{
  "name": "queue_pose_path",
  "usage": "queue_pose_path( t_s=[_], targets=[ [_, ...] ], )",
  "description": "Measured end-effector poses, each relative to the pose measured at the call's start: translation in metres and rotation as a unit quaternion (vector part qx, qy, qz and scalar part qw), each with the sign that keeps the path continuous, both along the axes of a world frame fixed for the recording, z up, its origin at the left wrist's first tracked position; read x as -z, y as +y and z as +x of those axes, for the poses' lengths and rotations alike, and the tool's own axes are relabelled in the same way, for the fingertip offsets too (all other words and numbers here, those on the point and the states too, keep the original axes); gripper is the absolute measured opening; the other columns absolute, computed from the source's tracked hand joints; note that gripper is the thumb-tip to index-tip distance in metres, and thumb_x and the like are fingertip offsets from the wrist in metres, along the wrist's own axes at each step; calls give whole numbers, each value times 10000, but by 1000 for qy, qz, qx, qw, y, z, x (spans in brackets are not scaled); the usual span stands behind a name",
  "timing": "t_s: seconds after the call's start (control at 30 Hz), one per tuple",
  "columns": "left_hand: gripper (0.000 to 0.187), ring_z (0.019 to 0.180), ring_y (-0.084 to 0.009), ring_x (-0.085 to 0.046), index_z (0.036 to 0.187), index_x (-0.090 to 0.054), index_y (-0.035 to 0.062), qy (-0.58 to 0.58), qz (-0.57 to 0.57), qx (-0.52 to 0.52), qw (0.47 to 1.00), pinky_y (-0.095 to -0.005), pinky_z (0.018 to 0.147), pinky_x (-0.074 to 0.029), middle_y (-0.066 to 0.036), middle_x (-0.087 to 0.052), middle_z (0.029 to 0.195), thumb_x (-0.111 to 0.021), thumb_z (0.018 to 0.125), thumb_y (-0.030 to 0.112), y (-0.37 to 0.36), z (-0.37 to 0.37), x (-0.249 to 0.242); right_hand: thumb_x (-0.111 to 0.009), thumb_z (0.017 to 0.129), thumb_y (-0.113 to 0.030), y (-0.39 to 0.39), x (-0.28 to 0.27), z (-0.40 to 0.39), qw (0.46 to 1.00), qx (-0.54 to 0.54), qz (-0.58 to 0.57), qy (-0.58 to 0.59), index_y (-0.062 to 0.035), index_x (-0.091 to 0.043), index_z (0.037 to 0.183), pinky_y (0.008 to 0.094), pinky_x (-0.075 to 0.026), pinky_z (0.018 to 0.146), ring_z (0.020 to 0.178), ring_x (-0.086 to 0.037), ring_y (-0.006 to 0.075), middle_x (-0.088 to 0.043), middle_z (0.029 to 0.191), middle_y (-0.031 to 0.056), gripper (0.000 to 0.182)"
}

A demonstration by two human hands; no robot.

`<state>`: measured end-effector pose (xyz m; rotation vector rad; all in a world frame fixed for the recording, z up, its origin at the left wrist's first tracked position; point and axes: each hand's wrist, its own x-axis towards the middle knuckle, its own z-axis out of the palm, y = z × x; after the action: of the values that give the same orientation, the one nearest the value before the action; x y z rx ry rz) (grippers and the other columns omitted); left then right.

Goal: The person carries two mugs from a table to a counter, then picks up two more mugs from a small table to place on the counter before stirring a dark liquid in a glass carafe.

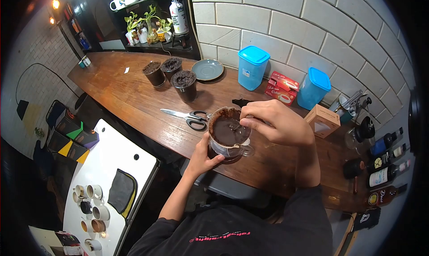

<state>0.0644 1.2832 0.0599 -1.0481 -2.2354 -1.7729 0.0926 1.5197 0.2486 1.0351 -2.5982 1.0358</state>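
A clear glass jug (219, 145) with a handle and a spout stands near the counter's front edge, holding dark brown liquid (225, 133). Brown residue coats its inner wall. My left hand (203, 157) is closed around the jug's near left side. Over the rim, my right hand (279, 124) pinches a spoon (233, 127) whose lower end dips into the liquid; the fingers hide most of its handle. Just left of the jug lie scissors (190, 118) with black handles, blades pointing left. A torn black piece (241, 102) lies behind the jug.
Several cups of dark crumbly material (184, 84) stand behind the scissors, beside a grey plate (208, 70). Blue lidded containers (252, 70), red boxes (282, 87) and a brown carton (322, 121) line the wall. Bottles (384, 175) stand right. A white table (118, 151) with used cups is lower left.
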Motion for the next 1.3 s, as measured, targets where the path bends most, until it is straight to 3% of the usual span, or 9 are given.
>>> queue_pose_path(
  t_s=[0.37,0.43,0.6,0.7,0.9,1.07,1.3],
  targets=[
    [885,1169,-384,-574,1383,-366,-5,3,-21,4,1000,-421,987,-438,-254,-583,1224,-766,774,498,-1,-2,0,-598,936,-138,9,-4,1,1000,9,1,14,22,-613,921,388,-471,673,752,-604,322,-609,828,145,161],
    [879,1176,-374,-572,1375,-368,-4,-1,-5,7,1000,-419,991,-437,-248,-583,1228,-769,773,495,-1,-2,-2,-582,956,-209,12,-3,1,1000,3,1,-24,2,-627,989,430,-474,702,804,-610,382,-630,869,181,218],
    [937,1180,-365,-572,1382,-369,10,-3,1,19,1000,-421,998,-436,-238,-575,1249,-817,720,498,-2,-4,0,-575,959,-218,12,-2,-2,1000,-2,13,-23,5,-633,1007,434,-479,715,819,-610,384,-630,888,186,236],
    [985,1182,-360,-572,1385,-346,20,17,-37,21,999,-426,1000,-443,-228,-568,1256,-878,666,431,-2,0,-7,-578,958,-223,12,-3,1,999,-1,17,-31,5,-632,1010,433,-478,715,819,-609,382,-627,890,186,240],
    [1113,1199,-371,-555,1416,-159,31,32,-126,26,991,-438,1003,-450,-252,-518,1293,-907,656,350,3,0,-10,-582,955,-230,13,-3,5,1000,-3,14,-14,-3,-633,1013,431,-473,704,799,-605,376,-617,870,183,240],
    [1153,1235,-385,-519,1438,48,47,51,-182,47,981,-440,1033,-431,-280,-450,1350,-842,756,311,3,-4,-1,-584,951,-231,10,-5,8,999,1,20,-32,-10,-638,1020,432,-473,708,810,-608,373,-618,855,183,238],
    [1234,1277,-375,-484,1452,187,35,27,-141,70,987,-427,1078,-391,-275,-407,1397,-819,786,296,3,-6,6,-580,953,-240,13,-2,9,1000,-5,17,-9,-14,-646,1033,442,-472,725,828,-614,377,-629,857,183,249]
  ],
)
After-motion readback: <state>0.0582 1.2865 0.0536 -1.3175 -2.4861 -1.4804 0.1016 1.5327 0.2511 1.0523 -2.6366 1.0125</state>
